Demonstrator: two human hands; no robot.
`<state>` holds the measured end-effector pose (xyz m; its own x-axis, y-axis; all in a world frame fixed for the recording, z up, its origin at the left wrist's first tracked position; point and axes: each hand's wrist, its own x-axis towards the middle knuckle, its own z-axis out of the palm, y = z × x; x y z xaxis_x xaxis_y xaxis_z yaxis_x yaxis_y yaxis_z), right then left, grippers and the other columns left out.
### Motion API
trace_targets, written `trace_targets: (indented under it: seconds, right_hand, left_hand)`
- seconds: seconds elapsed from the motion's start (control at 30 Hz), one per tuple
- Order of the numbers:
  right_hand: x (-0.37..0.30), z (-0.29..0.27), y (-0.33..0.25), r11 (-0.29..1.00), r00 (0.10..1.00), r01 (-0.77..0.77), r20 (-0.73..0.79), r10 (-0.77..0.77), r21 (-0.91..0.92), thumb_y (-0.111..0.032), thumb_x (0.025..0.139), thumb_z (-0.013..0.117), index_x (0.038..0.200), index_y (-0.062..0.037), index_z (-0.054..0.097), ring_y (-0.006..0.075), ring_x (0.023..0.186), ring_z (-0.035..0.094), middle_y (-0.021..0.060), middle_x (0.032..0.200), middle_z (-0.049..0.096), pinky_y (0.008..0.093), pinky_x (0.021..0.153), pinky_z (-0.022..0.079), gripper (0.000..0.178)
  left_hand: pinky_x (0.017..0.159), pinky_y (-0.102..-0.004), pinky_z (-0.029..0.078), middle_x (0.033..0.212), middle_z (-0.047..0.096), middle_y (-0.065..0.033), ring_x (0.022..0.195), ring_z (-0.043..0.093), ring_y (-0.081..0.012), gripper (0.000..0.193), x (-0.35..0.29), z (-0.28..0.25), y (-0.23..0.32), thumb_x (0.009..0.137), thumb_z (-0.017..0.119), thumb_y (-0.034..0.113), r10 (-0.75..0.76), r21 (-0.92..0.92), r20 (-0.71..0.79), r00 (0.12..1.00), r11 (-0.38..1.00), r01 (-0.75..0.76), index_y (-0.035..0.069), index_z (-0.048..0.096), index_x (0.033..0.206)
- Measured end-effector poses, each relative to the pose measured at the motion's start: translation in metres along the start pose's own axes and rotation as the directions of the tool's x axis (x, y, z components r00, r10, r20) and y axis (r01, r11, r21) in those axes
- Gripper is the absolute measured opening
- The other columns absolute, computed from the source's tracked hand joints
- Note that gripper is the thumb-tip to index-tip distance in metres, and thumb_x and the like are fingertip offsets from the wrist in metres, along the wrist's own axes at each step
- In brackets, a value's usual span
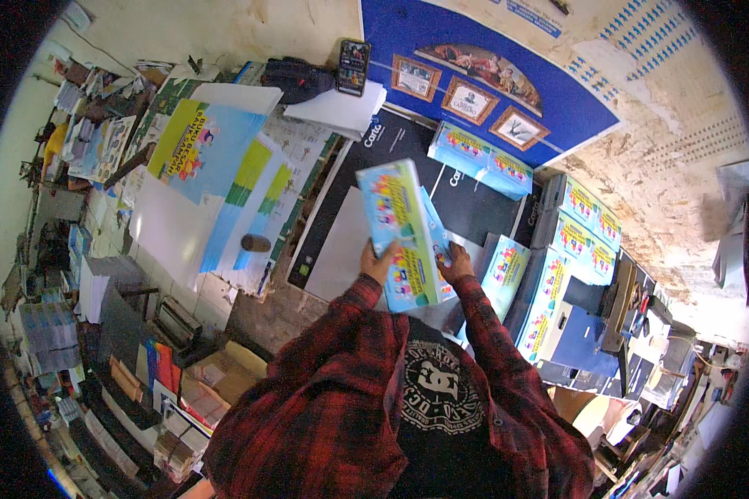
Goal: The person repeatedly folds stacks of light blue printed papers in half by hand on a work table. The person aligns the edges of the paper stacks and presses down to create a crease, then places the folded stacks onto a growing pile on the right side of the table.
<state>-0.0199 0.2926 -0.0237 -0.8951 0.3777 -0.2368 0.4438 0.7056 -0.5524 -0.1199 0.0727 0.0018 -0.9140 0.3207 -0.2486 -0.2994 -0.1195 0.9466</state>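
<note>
Both of my hands hold a stack of printed cover sheets [404,237], yellow and light blue with cartoon figures, tilted above the dark work board [374,158]. My left hand [378,264] grips the left edge, fingers wrapped round it. On the right side, my right hand [455,264] is closed on the edge of a blue part that fans out from behind the top sheet. How many sheets there are, I cannot tell. Beneath lies a pale grey sheet [331,241]. Close to my right hand sits a stack of similar covers [506,270] on the table.
More cover stacks line the back [483,158] and the right side [578,233]. To the left, large sheets [175,224] and a big printed cover [200,150] spread over another table, with a dark cylinder [256,243] on them. A phone [354,66] leans near white paper [333,108].
</note>
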Motion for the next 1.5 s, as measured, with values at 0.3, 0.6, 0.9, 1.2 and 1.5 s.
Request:
trace_targets:
  seconds: [0.3, 0.6, 0.9, 1.2, 1.5]
  right_hand:
    - [0.028, -0.022, -0.026, 0.929, 0.936, -0.332, 0.181, 0.302, 0.164, -0.073, 0.077, 0.050, 0.108, 0.0026, 0.060, 0.0397, 0.100, 0.062, 0.0256, 0.106, 0.063, 0.0434, 0.088, 0.046, 0.082]
    - [0.002, 0.017, -0.023, 0.699, 0.811, -0.562, 0.462, 0.360, 0.442, -0.057, 0.068, 0.076, 0.109, 0.0036, 0.062, 0.0201, 0.088, 0.063, 0.0124, 0.100, 0.067, 0.0318, 0.080, 0.051, 0.074]
    - [-0.032, 0.030, -0.054, 0.300, 0.962, -0.267, 0.236, 0.136, 0.916, -0.027, 0.082, 0.073, 0.124, 0.0042, 0.050, 0.0174, 0.093, 0.060, 0.0118, 0.111, 0.061, 0.0318, 0.077, 0.051, 0.058]
    - [-0.038, -0.062, -0.066, 0.932, 0.896, 0.308, -0.389, -0.216, 0.192, -0.042, 0.051, 0.090, 0.146, -0.0026, 0.013, 0.0368, 0.131, 0.034, 0.0239, 0.145, 0.029, 0.0468, 0.105, 0.033, 0.129]
    - [-0.047, -0.057, -0.129, 0.802, 0.902, 0.418, 0.086, -0.424, -0.427, -0.058, 0.040, 0.086, 0.150, -0.0173, 0.009, 0.0384, 0.142, 0.011, 0.0164, 0.154, 0.011, 0.0628, 0.107, 0.016, 0.140]
  left_hand:
    - [0.106, -0.0524, 0.029, 0.133, 0.039, -0.0285, 0.125, 0.035, -0.0451, 0.090, 0.030, 0.055, -0.090, 0.068, 0.070, 0.049, -0.327, 0.669, -0.392, 0.860, 0.540, 0.511, -0.001, 0.036, 0.134]
    - [0.099, -0.0470, 0.040, 0.130, 0.048, -0.0247, 0.119, 0.047, -0.0407, 0.097, 0.043, 0.016, -0.058, 0.057, 0.073, 0.059, -0.541, 0.631, -0.063, 0.839, 0.630, 0.454, -0.004, 0.046, 0.126]
    - [0.096, -0.0431, 0.045, 0.108, 0.065, -0.0151, 0.105, 0.061, -0.0278, 0.079, 0.013, -0.015, 0.046, 0.064, 0.079, 0.053, -0.174, 0.447, 0.381, 0.908, 0.895, -0.015, 0.004, 0.054, 0.121]
    - [0.083, -0.0467, 0.045, 0.102, 0.063, -0.0147, 0.097, 0.061, -0.0321, 0.061, -0.025, -0.034, 0.101, 0.071, 0.074, 0.040, -0.044, 0.920, 0.386, 0.922, 0.090, -0.381, 0.008, 0.048, 0.117]
    - [0.095, -0.0500, 0.031, 0.126, 0.044, -0.0133, 0.118, 0.041, -0.0302, 0.084, -0.037, -0.047, 0.055, 0.069, 0.074, 0.042, -0.010, 0.901, 0.427, 0.904, -0.080, -0.426, 0.006, 0.035, 0.134]
